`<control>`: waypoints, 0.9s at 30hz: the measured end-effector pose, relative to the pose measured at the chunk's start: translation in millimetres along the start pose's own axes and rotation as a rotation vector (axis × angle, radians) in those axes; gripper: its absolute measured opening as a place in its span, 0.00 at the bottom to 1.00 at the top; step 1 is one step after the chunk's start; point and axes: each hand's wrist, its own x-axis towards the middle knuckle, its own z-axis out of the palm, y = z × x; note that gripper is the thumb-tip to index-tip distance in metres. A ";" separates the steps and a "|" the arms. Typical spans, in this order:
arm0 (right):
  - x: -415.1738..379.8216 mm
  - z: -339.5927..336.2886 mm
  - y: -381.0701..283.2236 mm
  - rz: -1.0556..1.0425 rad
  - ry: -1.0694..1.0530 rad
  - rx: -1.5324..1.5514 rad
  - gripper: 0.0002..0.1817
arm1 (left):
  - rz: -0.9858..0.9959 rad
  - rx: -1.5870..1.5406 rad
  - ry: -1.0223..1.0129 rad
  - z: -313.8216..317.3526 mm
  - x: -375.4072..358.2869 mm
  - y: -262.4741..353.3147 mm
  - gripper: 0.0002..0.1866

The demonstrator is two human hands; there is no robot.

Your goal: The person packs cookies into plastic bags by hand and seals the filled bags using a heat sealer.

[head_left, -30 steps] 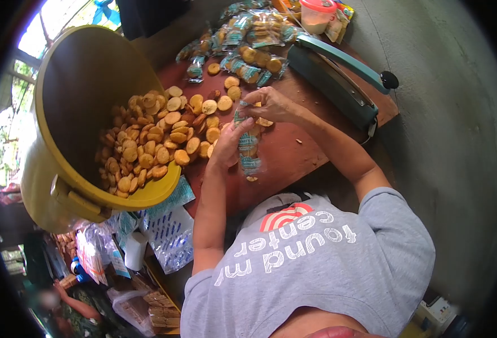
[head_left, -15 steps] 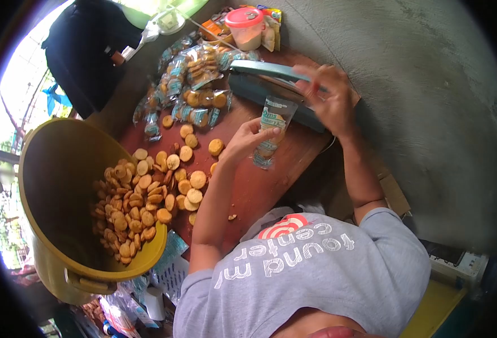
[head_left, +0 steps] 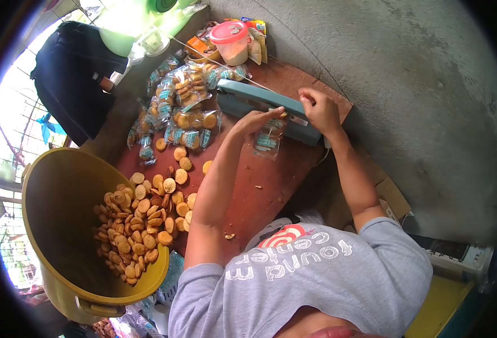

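My left hand (head_left: 255,123) holds a clear printed packet of cookies (head_left: 268,142) against the front of a blue-grey bag sealer (head_left: 248,93); the fingers reach along the sealer's edge and the packet's upper end is hidden there. At the sealer's right end, my right hand (head_left: 320,112) is closed with curled fingers on its lowered top arm. Left of the sealer lies a pile of filled cookie packets (head_left: 186,93). Loose round cookies (head_left: 141,217) spill from a tipped yellow bucket (head_left: 51,225) onto the red table (head_left: 259,180).
A pink-lidded tub (head_left: 230,42) and snack packs (head_left: 257,42) stand at the back against a grey wall (head_left: 417,101). Dark cloth (head_left: 71,79) hangs at the left. A cardboard box (head_left: 392,194) sits below the table's right side.
The sealer's raised top arm has come down under my right hand. My left hand has brought the cookie packet up against the sealer. The view has shifted slightly.
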 end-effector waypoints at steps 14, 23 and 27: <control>-7.2 8.2 7.1 -0.080 0.066 0.097 0.12 | 0.112 0.070 0.042 -13.0 -32.1 -51.6 0.31; -14.0 15.0 -4.5 -0.235 0.271 -0.071 0.12 | 0.198 0.081 0.166 -2.9 -36.0 -71.9 0.29; -18.0 10.3 -13.1 -0.423 0.378 -0.292 0.12 | 0.293 0.011 0.241 7.7 -39.9 -77.4 0.29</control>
